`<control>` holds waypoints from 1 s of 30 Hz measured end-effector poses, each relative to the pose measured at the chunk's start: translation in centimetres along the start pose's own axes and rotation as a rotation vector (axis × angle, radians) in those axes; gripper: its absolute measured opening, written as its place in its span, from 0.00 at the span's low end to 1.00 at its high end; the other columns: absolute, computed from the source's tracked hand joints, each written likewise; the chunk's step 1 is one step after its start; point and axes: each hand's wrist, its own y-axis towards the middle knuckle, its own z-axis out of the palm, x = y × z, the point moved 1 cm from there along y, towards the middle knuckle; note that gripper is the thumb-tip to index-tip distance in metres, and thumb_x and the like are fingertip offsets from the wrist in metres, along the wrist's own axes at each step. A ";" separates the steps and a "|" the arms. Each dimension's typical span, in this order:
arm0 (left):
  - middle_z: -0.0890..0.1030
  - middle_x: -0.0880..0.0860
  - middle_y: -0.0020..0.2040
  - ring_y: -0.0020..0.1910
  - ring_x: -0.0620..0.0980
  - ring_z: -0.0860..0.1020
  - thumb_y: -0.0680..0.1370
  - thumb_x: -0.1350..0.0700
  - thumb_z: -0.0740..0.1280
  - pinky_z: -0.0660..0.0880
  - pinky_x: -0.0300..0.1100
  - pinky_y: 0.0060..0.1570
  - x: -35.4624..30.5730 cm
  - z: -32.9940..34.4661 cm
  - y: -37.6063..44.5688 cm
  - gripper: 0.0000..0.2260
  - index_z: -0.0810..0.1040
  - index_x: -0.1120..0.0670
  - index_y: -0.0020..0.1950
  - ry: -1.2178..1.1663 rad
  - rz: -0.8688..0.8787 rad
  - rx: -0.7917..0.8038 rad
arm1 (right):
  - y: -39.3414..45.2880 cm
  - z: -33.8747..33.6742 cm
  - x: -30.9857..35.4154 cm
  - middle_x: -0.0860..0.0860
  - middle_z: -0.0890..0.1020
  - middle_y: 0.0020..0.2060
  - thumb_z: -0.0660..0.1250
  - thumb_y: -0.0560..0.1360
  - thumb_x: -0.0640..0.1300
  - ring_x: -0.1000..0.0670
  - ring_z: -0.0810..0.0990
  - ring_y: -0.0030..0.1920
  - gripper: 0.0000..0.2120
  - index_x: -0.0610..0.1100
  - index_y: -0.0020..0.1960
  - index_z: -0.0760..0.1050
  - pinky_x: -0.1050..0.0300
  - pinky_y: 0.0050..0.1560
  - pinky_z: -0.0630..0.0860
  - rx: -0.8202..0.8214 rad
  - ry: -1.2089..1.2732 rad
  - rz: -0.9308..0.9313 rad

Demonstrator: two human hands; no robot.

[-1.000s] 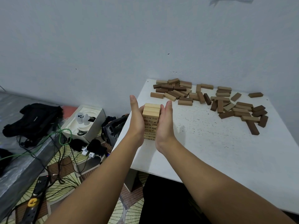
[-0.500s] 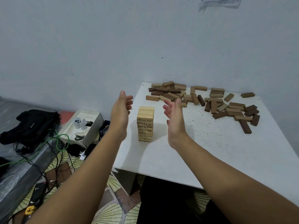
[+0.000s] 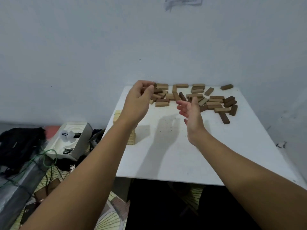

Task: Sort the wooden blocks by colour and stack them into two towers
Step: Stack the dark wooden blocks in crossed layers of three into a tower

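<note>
White table point(image 3: 216, 155), seen from above, set against a pale wall point(image 3: 83, 47); its near edge crosses the middle of the view and its left edge runs back toward the wall. Beyond the left edge, at floor level, lie a black bag point(image 3: 18, 143), green cable point(image 3: 44, 156) and an open white box point(image 3: 74, 138).

Near field: two bare forearms enter from below and reach over the near edge. The broad front and right part of the tabletop carries only the arms' shadows.

Middle field: a tower of pale blocks point(image 3: 132, 138) stands close to the left edge, most of it hidden behind the left forearm; only its base and a top corner show. It stands well apart from the loose blocks, with bare tabletop between.

The right hand point(image 3: 191, 113) is held edge-on over the middle of the table, fingers straight and slightly spread, gripping nothing and clear of the surface.

Far field: the left hand point(image 3: 139, 98) is raised over the left end of the pile of blocks point(image 3: 191, 97), fingers curled toward the thumb beside a dark block point(image 3: 157, 91); whether the fingers actually pinch a block cannot be told. The hands are apart.

The pile, mixed pale, mid-brown and dark, is scattered along the far edge against the wall. One dark block point(image 3: 226, 87) lies alone near the far right corner. Bare table remains to the right of the pile.
</note>
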 end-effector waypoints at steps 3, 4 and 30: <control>0.84 0.49 0.56 0.52 0.40 0.80 0.85 0.51 0.63 0.70 0.34 0.48 0.8 4.4 0.3 0.07 0.78 0.48 0.61 0.000 -0.075 0.101 | 0.8 -3.7 -0.9 0.51 0.78 0.65 0.41 0.85 0.64 0.50 0.72 0.68 0.32 0.52 0.64 0.79 0.47 0.71 0.60 -0.031 -0.071 0.017; 0.83 0.50 0.56 0.51 0.42 0.79 0.85 0.52 0.63 0.71 0.36 0.47 1.3 5.8 0.3 0.07 0.78 0.48 0.61 0.011 -0.101 0.129 | 1.1 -4.8 -1.2 0.52 0.78 0.65 0.42 0.85 0.64 0.50 0.72 0.68 0.31 0.52 0.64 0.79 0.49 0.68 0.60 -0.040 -0.106 0.029; 0.72 0.48 0.50 0.46 0.49 0.74 0.84 0.46 0.59 0.72 0.44 0.43 12.3 21.7 0.9 0.20 0.72 0.45 0.75 0.779 0.137 0.235 | 5.5 -18.2 -7.9 0.47 0.74 0.63 0.66 0.79 0.48 0.43 0.69 0.63 0.19 0.49 0.70 0.75 0.45 0.66 0.65 -0.398 -1.120 -0.223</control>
